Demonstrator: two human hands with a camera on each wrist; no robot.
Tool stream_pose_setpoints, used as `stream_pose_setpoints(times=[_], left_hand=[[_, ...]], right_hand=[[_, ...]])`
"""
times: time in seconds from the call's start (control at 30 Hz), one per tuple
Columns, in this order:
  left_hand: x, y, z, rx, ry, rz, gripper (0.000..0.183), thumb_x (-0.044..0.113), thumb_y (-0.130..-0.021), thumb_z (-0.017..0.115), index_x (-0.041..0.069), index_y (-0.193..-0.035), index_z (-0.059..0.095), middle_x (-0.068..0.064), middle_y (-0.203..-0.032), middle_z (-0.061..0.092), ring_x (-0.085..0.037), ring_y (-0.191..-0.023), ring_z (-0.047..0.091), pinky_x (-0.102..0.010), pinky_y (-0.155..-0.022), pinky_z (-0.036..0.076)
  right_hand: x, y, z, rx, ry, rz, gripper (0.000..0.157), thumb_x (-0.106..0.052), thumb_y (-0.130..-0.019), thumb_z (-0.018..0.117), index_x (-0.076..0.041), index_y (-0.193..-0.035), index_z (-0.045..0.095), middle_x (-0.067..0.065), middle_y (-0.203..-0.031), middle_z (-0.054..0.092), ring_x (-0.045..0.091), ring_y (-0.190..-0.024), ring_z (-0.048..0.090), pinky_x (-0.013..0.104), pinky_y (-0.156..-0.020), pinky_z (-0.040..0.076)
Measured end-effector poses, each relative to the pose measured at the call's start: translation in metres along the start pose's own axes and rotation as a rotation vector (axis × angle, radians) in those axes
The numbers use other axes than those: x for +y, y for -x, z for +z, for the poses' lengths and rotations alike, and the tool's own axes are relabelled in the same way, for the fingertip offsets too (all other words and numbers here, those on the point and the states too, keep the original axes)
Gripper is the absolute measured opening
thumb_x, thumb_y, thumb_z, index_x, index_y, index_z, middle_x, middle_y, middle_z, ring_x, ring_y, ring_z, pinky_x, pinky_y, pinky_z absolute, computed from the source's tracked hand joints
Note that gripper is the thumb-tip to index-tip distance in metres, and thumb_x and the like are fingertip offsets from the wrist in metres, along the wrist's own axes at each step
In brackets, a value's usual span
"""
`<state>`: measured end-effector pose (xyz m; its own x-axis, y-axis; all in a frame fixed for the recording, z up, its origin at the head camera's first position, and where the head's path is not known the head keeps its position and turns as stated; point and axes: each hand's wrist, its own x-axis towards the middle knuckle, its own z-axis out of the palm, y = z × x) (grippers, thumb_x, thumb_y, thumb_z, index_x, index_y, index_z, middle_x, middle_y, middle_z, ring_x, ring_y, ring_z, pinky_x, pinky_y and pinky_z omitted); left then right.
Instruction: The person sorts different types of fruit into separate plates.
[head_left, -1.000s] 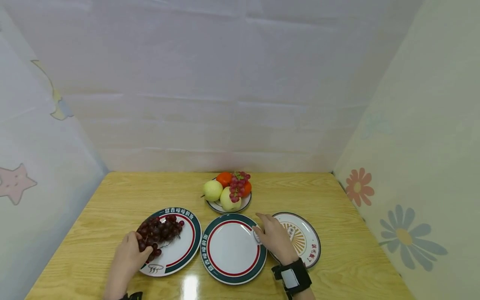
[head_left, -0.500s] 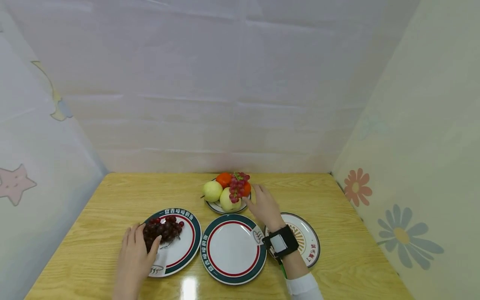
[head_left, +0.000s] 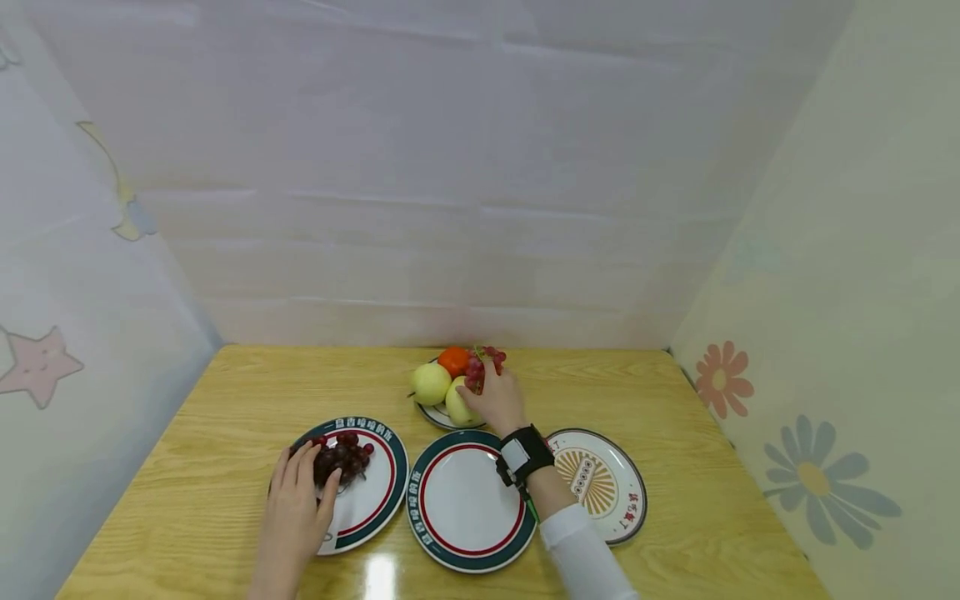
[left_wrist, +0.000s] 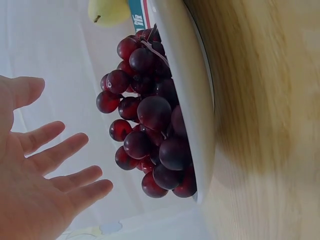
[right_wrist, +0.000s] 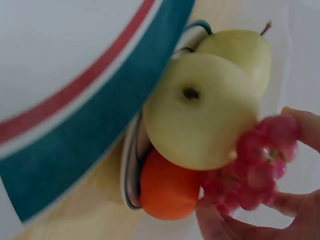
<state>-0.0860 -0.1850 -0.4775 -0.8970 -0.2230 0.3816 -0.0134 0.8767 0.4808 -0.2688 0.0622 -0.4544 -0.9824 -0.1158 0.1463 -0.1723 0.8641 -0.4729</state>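
Pink-red and glossy, a small bunch of round grapes (right_wrist: 260,175) is gripped between the thumb and curled fingers of a person's right hand (head_left: 501,402) over a small white plate with a dark rim line (head_left: 432,415), near the far edge of a yellow wood-grain table (head_left: 300,379). The plate holds smooth, pale yellow-green pears (head_left: 431,385) and a shiny orange-red round fruit (head_left: 452,360); whether the grapes touch the fruit beneath is unclear. Toward the table's left edge, the left hand (head_left: 294,504) hovers with fingers apart beside a dense cluster of dark red grapes (left_wrist: 155,114), piled on a white ceramic plate with a teal rim and red ring (head_left: 378,492). A matching round plate (head_left: 468,500), its centre bare, sits just to the right; white Chinese characters run along both teal rims. Nearer the right edge, a white plate with an orange sunburst (head_left: 622,492) bears small red characters. A black strap (head_left: 534,447) circles the right wrist above a white sleeve (head_left: 583,550).
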Motion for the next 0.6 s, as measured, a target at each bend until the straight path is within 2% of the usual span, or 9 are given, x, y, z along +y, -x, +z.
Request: stream_pose_setpoints(times=[0.23,0.37,0.43,0.53,0.6], left_hand=[[0.002,0.000,0.002,0.012,0.008,-0.011,0.043,0.018,-0.086,0.064,-0.008,-0.118,0.051,-0.027,-0.125,0.049,-0.045,-0.125,0.031,-0.059,-0.099,0.031],[0.004,0.000,0.003,0.000,0.012,-0.001,0.043,0.019,-0.087,0.063,-0.008,-0.119,0.050,-0.027,-0.126,0.048,-0.045,-0.125,0.031,-0.059,-0.099,0.031],[0.005,-0.001,0.003,-0.005,0.015,0.010,0.044,0.019,-0.088,0.062,-0.007,-0.120,0.050,-0.026,-0.127,0.048,-0.045,-0.126,0.031,-0.059,-0.099,0.032],[0.008,-0.003,0.003,-0.008,0.029,0.036,0.046,0.019,-0.088,0.062,-0.005,-0.124,0.048,-0.025,-0.130,0.046,-0.044,-0.127,0.032,-0.060,-0.097,0.034],[0.010,-0.005,0.003,0.001,0.054,0.063,0.047,0.018,-0.087,0.063,-0.004,-0.126,0.047,-0.023,-0.132,0.046,-0.043,-0.127,0.032,-0.062,-0.094,0.036]], right_hand=[[0.002,-0.001,0.007,0.054,-0.102,0.051,0.058,-0.032,-0.078,0.071,-0.005,-0.125,0.051,0.027,-0.114,0.055,0.037,-0.099,0.056,0.048,-0.086,0.050],[0.006,-0.002,0.010,0.119,-0.184,0.064,0.052,-0.022,-0.076,0.074,-0.005,-0.122,0.054,0.024,-0.108,0.057,0.033,-0.095,0.057,0.045,-0.084,0.052],[0.008,-0.003,0.009,0.176,-0.230,0.042,0.050,-0.019,-0.076,0.074,-0.003,-0.120,0.056,0.023,-0.107,0.060,0.032,-0.094,0.059,0.044,-0.083,0.053],[0.008,-0.004,0.001,0.266,-0.296,-0.040,0.047,-0.015,-0.075,0.075,0.000,-0.117,0.058,0.022,-0.107,0.064,0.032,-0.095,0.061,0.043,-0.083,0.053],[0.004,-0.002,-0.008,0.291,-0.332,-0.098,0.048,-0.013,-0.075,0.076,0.001,-0.117,0.059,0.021,-0.109,0.065,0.031,-0.096,0.062,0.043,-0.083,0.053]])
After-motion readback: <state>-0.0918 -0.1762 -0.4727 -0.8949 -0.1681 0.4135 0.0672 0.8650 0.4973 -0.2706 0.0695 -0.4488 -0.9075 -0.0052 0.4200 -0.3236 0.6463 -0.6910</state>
